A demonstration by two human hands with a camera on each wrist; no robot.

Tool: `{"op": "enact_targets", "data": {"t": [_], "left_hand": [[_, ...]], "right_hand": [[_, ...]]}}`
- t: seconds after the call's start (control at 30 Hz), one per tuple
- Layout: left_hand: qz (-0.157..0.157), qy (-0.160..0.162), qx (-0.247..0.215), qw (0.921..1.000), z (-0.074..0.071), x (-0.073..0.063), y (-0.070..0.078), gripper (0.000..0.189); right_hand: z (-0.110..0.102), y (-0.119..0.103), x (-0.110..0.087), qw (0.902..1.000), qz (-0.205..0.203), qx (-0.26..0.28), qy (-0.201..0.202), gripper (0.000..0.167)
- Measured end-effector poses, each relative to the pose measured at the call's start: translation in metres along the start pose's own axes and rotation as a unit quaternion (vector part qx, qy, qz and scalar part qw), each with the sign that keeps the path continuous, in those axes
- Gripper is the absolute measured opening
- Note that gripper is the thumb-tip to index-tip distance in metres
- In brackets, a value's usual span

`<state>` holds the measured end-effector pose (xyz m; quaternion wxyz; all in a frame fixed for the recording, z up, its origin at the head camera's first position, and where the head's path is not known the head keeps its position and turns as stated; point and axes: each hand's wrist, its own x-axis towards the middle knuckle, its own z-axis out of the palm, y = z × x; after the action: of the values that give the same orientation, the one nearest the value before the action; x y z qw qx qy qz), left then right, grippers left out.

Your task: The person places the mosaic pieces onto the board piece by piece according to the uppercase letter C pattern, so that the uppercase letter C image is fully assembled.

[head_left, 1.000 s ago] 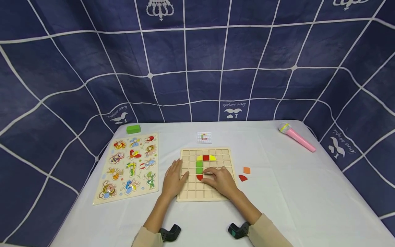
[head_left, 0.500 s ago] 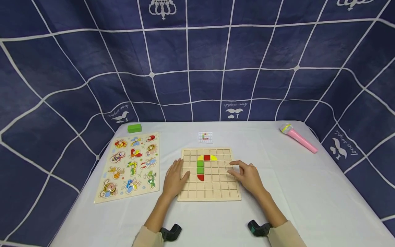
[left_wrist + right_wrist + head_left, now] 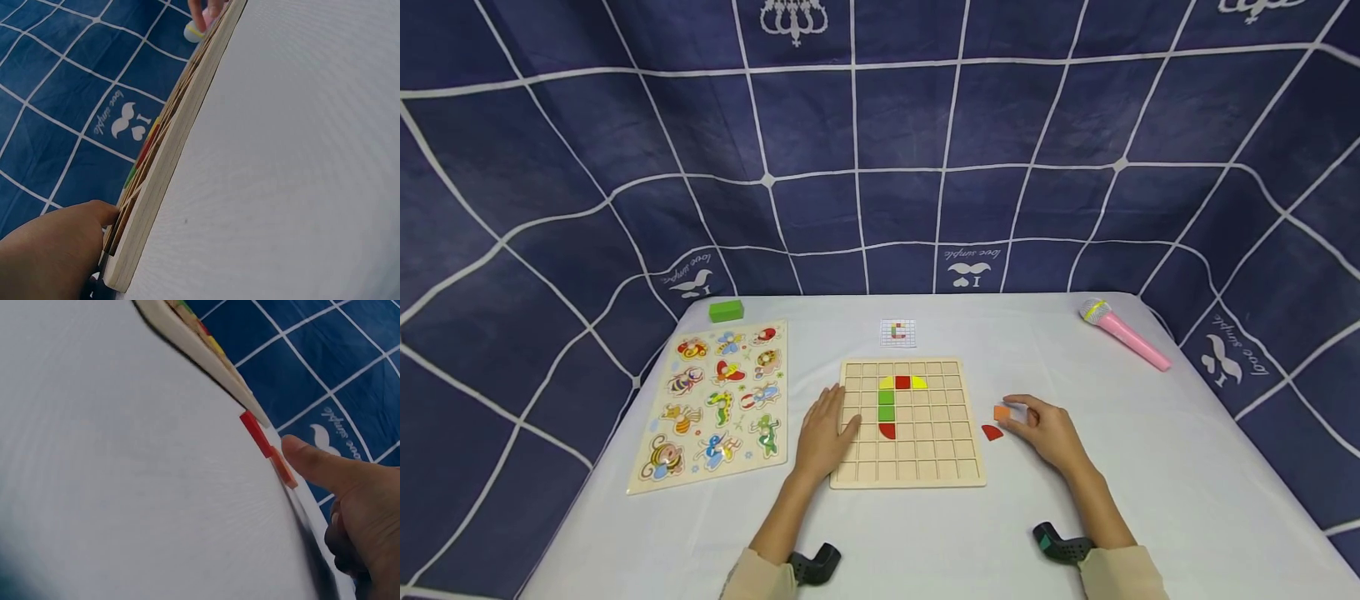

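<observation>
My left hand (image 3: 822,437) rests on the left edge of a wooden grid board (image 3: 932,472), fingers extended; its thumb lies over the edge in the left wrist view. On the board sit a red square (image 3: 902,382), two yellow quarter-round tiles, one of them at the right (image 3: 919,382), two green squares (image 3: 887,405) and a red quarter-round tile (image 3: 887,431). To the board's right, my right hand (image 3: 1047,432) has its thumb and index finger spread around an orange square tile (image 3: 1002,412), fingertips right at its edges. A loose red quarter-round tile (image 3: 992,432) lies beside it.
A small pattern card (image 3: 898,342) lies behind the board. At the left stand an insect picture puzzle (image 3: 700,425) and a green block (image 3: 726,311). A pink toy microphone (image 3: 1131,340) lies back right. A blue checked curtain (image 3: 895,133) borders the white table.
My right hand has left the red quarter-round tile on the board and moved right, off the board, to the orange square tile. The left hand stays on the board's edge.
</observation>
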<state>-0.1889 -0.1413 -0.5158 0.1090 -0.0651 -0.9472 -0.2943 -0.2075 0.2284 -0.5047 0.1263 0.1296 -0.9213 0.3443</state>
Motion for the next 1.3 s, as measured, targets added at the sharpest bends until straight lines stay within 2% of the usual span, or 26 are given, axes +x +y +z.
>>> {"op": "enact_targets", "data": {"t": [0.13, 0.5, 0.63, 0.77, 0.83, 1.0, 1.3], "left_hand": [[0.002, 0.002, -0.003, 1.0, -0.002, 0.001, 0.001, 0.063], [0.001, 0.001, 0.0, 1.0, -0.002, 0.002, 0.001, 0.062], [0.0, -0.003, -0.001, 1.0, -0.001, 0.001, 0.0, 0.063], [-0.001, -0.003, -0.002, 1.0, -0.001, 0.001, 0.001, 0.063], [0.0, -0.003, -0.003, 1.0, -0.001, 0.001, 0.001, 0.063], [-0.001, -0.004, -0.001, 1.0, -0.001, 0.001, 0.002, 0.062], [-0.004, -0.003, -0.002, 1.0, -0.001, 0.0, 0.001, 0.063]], "right_hand": [[0.001, 0.0, 0.0, 0.9997, 0.009, -0.021, -0.011, 0.037], [0.0, 0.0, -0.002, 0.9996, 0.005, -0.023, 0.017, 0.026], [0.001, -0.005, 0.0, 0.9991, -0.002, 0.005, 0.043, 0.025], [0.004, -0.02, 0.002, 0.9971, -0.013, 0.05, 0.057, 0.024], [0.006, -0.03, 0.003, 0.996, -0.022, 0.069, 0.052, 0.024], [0.018, -0.054, 0.005, 0.9962, -0.05, 0.069, 0.019, 0.024], [0.047, -0.081, 0.008, 0.9941, -0.076, 0.075, -0.018, 0.023]]}}
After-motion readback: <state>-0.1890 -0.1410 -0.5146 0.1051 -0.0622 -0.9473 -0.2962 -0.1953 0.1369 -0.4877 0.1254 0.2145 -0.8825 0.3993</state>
